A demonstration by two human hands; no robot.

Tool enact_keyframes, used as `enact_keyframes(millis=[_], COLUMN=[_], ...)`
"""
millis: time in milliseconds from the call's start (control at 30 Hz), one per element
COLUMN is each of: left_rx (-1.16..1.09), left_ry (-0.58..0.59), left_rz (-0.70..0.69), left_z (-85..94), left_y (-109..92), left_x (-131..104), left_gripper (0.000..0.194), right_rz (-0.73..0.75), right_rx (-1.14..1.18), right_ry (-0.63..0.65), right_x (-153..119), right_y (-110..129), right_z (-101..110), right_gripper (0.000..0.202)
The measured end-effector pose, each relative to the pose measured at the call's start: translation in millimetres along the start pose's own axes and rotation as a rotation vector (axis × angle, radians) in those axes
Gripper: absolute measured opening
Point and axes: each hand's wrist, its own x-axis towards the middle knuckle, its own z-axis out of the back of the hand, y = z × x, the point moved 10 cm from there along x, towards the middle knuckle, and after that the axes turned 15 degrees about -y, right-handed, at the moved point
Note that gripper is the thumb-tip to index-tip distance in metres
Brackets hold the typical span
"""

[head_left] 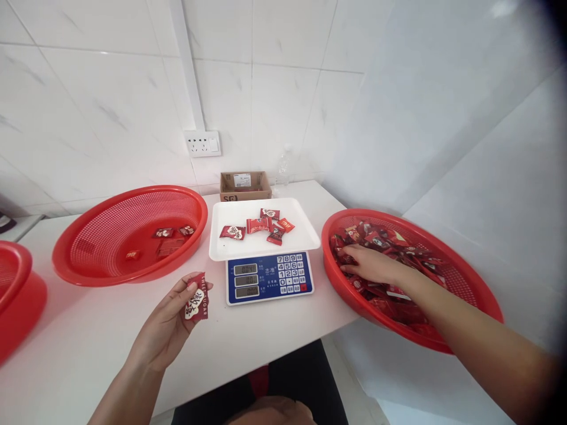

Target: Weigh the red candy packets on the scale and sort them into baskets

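Observation:
My left hand [170, 321] is closed on a wrapped candy [197, 300], a dark red packet with white lettering, above the table in front of the scale. My right hand [370, 264] reaches into the right red basket [481, 310], its fingers apart among many red wrapped candies [414, 254]. Between my hands stands a blue-and-white digital scale [269, 278] with lit displays. On its white tray [225, 248] lie several red candies [258, 225], some touching one another.
A red basket [128, 277] left of the scale holds several wrapped candies [165, 233]. Part of another red basket [26, 307] shows at the left edge. Behind the scale are a small cardboard box [245, 192] and a clear plastic bottle [284, 164]. Tiled walls bound the white table [248, 339].

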Motion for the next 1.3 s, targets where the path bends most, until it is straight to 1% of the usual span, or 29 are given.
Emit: enact_keyframes(millis=[100, 233, 333, 433, 633, 700, 733, 800, 867, 933, 1000, 1033, 1100, 1167, 1233, 1300], left_rx=[0.000, -0.001, -0.010, -0.017, -0.031, -0.033, -0.032, -0.031, -0.032, -0.038, -0.045, -0.050, -0.058, -0.060, -0.060, -0.061], left_ry=[-0.022, -0.035, -0.036, -0.039, -0.023, -0.015, -0.017, -0.026, -0.031, -0.024, -0.019, -0.022, -0.037, -0.058, -0.083, -0.102], left_rz=[-0.012, -0.017, -0.023, -0.026, -0.020, -0.010, -0.004, 0.006, 0.012, 0.014, 0.020, 0.021, 0.019, 0.011, 0.000, -0.006], left_z=[1.3, 3.8, 4.7, 4.0, -1.7, -2.5, -2.2, -1.4, -2.2, -4.5, -4.9, -3.3, 4.2, 15.9, 28.1, 36.3], left_y=[-1, -2, -3, -4, -2, 1, 3, 5, 7, 6, 5, 5, 2, 0, -3, -4], left_x=[0, 0, 2, 5, 9, 9, 10, 10, 10, 7, 3, 2, -1, -2, -1, 1], left_gripper=[0.021, 0.019, 0.018, 0.018, 0.020, 0.021, 0.022, 0.023, 0.023, 0.024, 0.025, 0.026, 0.028, 0.029, 0.030, 0.030], right_rz=[0.020, 0.015, -0.009, -0.063, -0.127, -0.126, -0.123, -0.091, -0.010, 0.138, 0.310, 0.380, 0.446, 0.451, 0.447, 0.454], right_rx=[-0.019, -0.045, -0.031, -0.009, 0.066, 0.049, 0.025, -0.020, -0.008, 0.066, 0.081, 0.071, 0.049, 0.022, 0.014, 0.039], right_ry=[0.002, -0.061, -0.073, -0.103, -0.252, -0.287, -0.323, -0.432, -0.513, -0.481, -0.367, -0.313, -0.245, -0.246, -0.291, -0.354], right_x=[-1, 2, 4, 4, 0, 0, 1, 5, 11, 22, 34, 39, 50, 62, 71, 75], right_y=[3, 3, 1, -6, -21, -21, -19, -2, 29, 72, 115, 132, 151, 160, 168, 183], right_z=[-2, 0, 4, 14, 38, 46, 52, 69, 80, 73, 51, 39, 19, 12, 16, 26], right_gripper=[0.027, 0.018, 0.013, 0.012, 0.020, 0.021, 0.021, 0.022, 0.024, 0.026, 0.029, 0.032, 0.036, 0.035, 0.030, 0.028])
